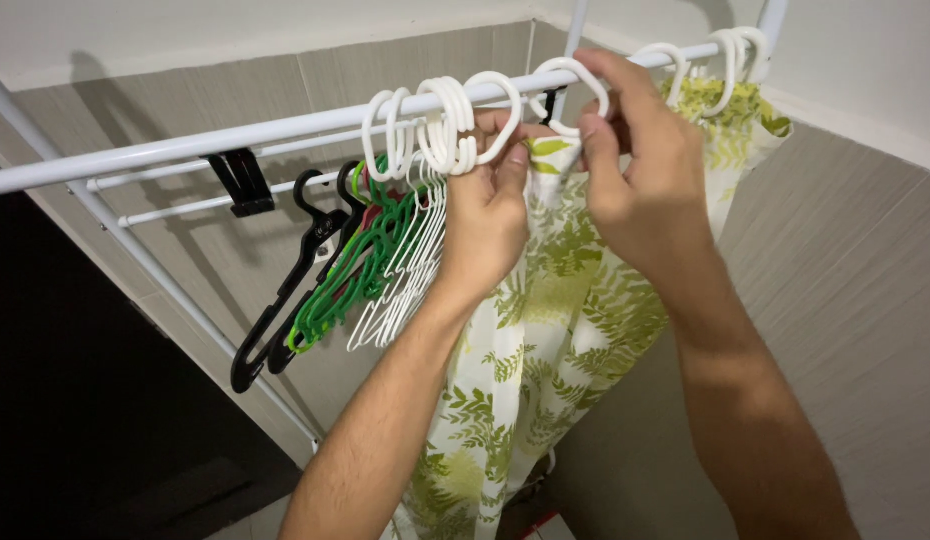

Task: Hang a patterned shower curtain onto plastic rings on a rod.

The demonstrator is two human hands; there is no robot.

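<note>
Pinching the curtain's (545, 330) top edge just under the white rail (185, 145), the left hand (485, 215) is keeping the leaf-print cloth taut, so the right hand (640, 170), fingers closed on a white ring (570, 95), is working it at the hem. Green, white and black hangers (355, 265) are hanging alongside.

The rod (285, 128) looks like smooth white-painted metal with a soft sheen. The rings (447, 125) on it are glossy white plastic. At 6 o'clock below them, the curtain (545, 330) is thin matt cloth with a green leaf print. At 9 o'clock, the hangers (335, 280) are smooth plastic: black, green, white.
</note>
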